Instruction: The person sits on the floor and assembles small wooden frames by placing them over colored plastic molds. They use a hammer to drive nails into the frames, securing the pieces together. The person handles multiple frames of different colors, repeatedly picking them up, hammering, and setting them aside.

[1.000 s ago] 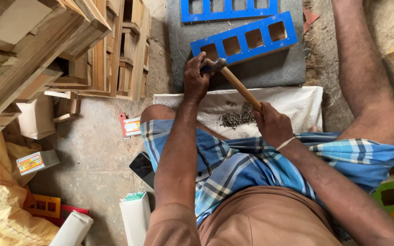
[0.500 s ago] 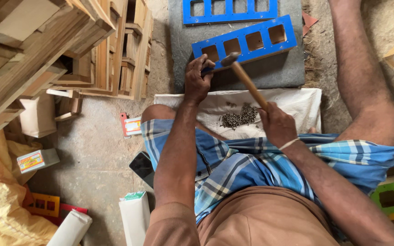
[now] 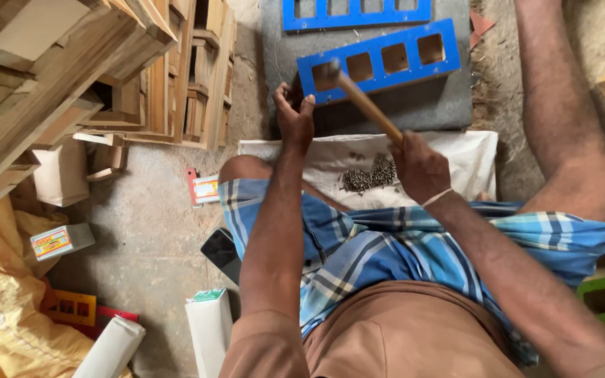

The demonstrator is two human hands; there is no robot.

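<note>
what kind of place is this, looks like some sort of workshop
Most likely a small woodworking workshop with work done sitting on the floor. Stacked wooden frames fill the left, the right hand swings a hammer at a blue painted frame, and a pile of nails lies on a white sack.

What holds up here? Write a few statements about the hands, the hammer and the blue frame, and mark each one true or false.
1. The right hand grips the wooden handle of the hammer. True.
2. The left hand rests on the phone. False: it is at the near left end of the blue frame, beside the hammer head.
3. The blue frame has a row of rectangular openings. True.
4. The pile of small nails lies on bare concrete. False: it lies on a white sack.
5. The hammer head is over the frame's right end. False: it is at the left end.
</note>
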